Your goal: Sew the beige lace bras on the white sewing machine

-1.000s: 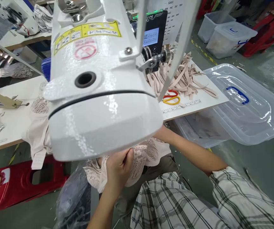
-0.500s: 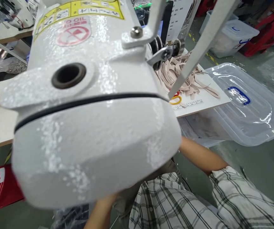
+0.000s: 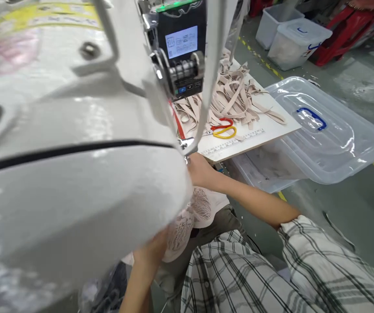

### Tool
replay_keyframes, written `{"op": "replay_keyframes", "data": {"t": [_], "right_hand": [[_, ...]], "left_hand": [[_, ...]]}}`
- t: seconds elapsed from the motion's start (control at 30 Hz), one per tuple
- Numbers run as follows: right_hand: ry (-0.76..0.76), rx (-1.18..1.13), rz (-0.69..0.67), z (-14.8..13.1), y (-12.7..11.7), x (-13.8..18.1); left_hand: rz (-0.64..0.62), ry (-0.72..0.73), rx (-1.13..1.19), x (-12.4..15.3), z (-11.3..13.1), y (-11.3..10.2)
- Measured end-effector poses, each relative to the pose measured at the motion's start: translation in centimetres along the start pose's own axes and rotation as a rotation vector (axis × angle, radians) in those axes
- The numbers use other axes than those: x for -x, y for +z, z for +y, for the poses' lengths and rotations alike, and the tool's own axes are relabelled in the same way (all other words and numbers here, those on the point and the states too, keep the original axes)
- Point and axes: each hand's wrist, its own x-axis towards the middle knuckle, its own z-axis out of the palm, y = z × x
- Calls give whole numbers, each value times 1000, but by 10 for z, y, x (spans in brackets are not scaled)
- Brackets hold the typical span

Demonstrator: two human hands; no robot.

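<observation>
A large white sewing machine head fills the left and middle of the view. Below its right edge hangs a pale pink lace piece with rounded, scalloped parts like bra cups, over my lap. My right hand is at the machine's needle side, just above the lace; its fingers are hidden behind the machine. Lower down, my left hand is beside the lace, its fingers covered by the machine head. Whether either hand grips the lace cannot be seen.
On the white table lie scissors with red and yellow handles, a printed ruler scale and a heap of beige strips. A lidded clear bin stands at the right. A control screen is lit behind the machine.
My view has shifted right, so the machine head sits further left and the screen shows fully. The lace piece and my right hand have come into sight.
</observation>
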Motion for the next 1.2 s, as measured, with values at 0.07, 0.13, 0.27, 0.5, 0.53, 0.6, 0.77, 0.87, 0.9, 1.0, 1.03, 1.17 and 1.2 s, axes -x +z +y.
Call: {"op": "replay_keyframes", "data": {"t": [0.07,0.13,0.27,0.5,0.53,0.6,0.77,0.87,0.9,1.0,1.03,1.17,1.2], "right_hand": [[1,-44,51,1,1,1],[-9,-72,87,2,3,1],[6,-29,103,4,8,1],[-56,-86,123,6,7,2],[-61,-97,127,6,7,2],[-64,-107,135,6,6,3],[-74,-113,115,8,5,3],[-76,-97,108,9,4,2],[-83,-96,111,10,5,2],[-96,-94,114,11,5,2],[-95,-92,113,11,5,2],[-96,-125,122,11,3,3],[-91,-142,124,11,3,3]], "left_hand": [[22,25,-24,-1,3,0],[57,48,-40,-2,6,1],[125,16,-68,0,7,2],[141,-93,21,3,5,6],[141,-99,34,3,5,7],[138,-106,43,3,6,8],[145,-134,42,3,7,11],[134,-139,38,2,8,11],[133,-142,30,1,9,11],[120,-161,7,-1,12,11],[113,-166,2,-1,13,11],[77,-218,-10,-2,13,11],[53,-240,7,-2,12,10]]}}
